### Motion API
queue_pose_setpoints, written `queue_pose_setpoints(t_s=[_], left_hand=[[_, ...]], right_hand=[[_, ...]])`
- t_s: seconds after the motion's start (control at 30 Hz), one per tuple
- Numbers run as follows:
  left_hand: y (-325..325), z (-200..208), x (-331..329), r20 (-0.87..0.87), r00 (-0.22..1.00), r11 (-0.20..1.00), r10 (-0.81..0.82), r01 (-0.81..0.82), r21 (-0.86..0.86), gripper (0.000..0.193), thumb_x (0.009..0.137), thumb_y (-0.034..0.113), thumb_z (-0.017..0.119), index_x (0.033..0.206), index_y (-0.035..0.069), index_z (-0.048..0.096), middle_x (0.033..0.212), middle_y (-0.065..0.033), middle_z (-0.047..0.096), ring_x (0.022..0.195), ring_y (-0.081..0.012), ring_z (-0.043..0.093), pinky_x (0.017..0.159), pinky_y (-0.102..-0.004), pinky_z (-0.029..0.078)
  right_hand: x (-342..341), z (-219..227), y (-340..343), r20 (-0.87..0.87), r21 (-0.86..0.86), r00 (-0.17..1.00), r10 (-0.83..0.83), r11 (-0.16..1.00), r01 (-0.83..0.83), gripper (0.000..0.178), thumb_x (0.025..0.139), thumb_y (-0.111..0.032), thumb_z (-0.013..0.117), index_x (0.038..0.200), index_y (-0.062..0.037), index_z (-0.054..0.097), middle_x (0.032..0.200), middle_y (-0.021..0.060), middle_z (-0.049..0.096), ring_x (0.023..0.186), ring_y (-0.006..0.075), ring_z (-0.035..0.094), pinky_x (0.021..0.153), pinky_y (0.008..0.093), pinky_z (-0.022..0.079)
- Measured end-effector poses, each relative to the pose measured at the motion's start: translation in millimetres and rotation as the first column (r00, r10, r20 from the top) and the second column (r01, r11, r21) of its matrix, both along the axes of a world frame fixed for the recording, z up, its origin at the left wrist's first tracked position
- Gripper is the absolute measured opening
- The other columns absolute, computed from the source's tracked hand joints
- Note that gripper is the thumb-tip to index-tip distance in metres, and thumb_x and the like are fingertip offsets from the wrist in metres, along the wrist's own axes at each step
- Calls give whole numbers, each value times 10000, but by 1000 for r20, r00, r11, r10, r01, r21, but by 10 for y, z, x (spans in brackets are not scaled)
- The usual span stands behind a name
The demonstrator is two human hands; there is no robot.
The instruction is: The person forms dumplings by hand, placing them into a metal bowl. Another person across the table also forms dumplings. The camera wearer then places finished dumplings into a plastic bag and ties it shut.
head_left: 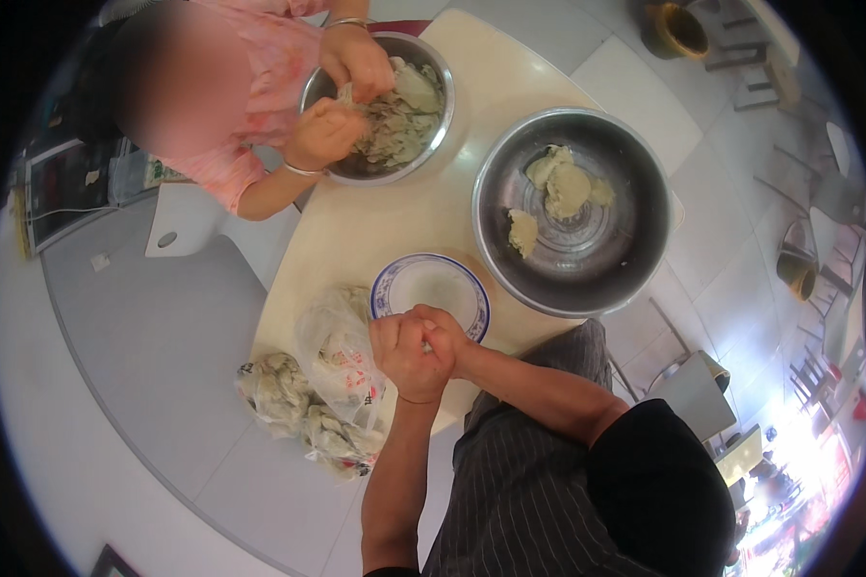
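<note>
My left hand [406, 362] and my right hand [449, 337] are clasped tightly together above the near side of a white plate [431, 291] with a blue patterned rim. Both have their fingers closed; a tiny pale bit shows between them, but what they grip is otherwise hidden. Right of the plate stands a large metal basin [635, 226] holding a few pale, yellowish compressed clumps [569, 190]. Just left of my hands, a clear plastic bag [342, 356] with red print lies on the table.
Across the table [356, 231], a co-worker's hands [332, 130] pull at pale, leafy pieces, possibly mushrooms, over a metal bowl [445, 135]. More filled plastic bags [281, 392] hang by the left table edge. An off-white chair [188, 219] stands left.
</note>
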State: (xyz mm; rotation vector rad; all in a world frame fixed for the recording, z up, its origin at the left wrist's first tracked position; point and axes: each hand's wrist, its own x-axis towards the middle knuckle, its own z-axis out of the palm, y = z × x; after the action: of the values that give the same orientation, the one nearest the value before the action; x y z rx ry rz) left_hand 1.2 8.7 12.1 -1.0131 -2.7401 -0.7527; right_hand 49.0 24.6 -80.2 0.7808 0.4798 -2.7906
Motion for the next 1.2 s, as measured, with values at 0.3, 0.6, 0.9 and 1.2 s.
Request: queue_pose_setpoints(t_s=[0.3, 0.6, 0.9, 1.2], left_hand=[[62, 13, -17, -4, 1000, 1000, -2, 2, -30, 91, 720, 25, 560, 659, 32, 492, 711, -117, 490, 673, -297, 480, 563, -387, 409], [89, 11, -22, -12, 1000, 1000, 1, -2, -31, 107, 733, 36, 547, 652, 30, 478, 701, -121, 481, 654, -302, 461, 551, -398, 387], [141, 11, -8, -42, 999, 999, 4, -5, -44, 140, 734, 51, 547, 634, 41, 449, 693, -112, 462, 644, -294, 449, 546, -391, 378], [164, -10, -37, -39, 999, 998, -8, 6, -60, 150, 726, 48, 547, 619, 46, 442, 661, -103, 455, 638, -291, 448, 546, -391, 378]], right_hand=[[7, -170, -169, 110, -314, 988, -112, 939, 142, 177, 859, -232, 459, 749, -111, 526, 739, 21, 505, 731, 144, 497, 664, 305, 439], [4, 57, 7, -16, -12, 994, -105, 994, 105, 154, 845, -194, 445, 731, -121, 520, 725, 13, 501, 685, 137, 462, 629, 296, 408], [20, -2, 84, -230, 354, 969, -87, 920, 166, 92, 842, -143, 507, 804, -66, 537, 742, 33, 532, 744, 138, 519, 658, 312, 448], [-17, 193, 224, 87, -315, 990, -113, 939, 135, 136, 881, -110, 431, 840, -79, 557, 830, 21, 554, 779, 126, 517, 683, 280, 455]])
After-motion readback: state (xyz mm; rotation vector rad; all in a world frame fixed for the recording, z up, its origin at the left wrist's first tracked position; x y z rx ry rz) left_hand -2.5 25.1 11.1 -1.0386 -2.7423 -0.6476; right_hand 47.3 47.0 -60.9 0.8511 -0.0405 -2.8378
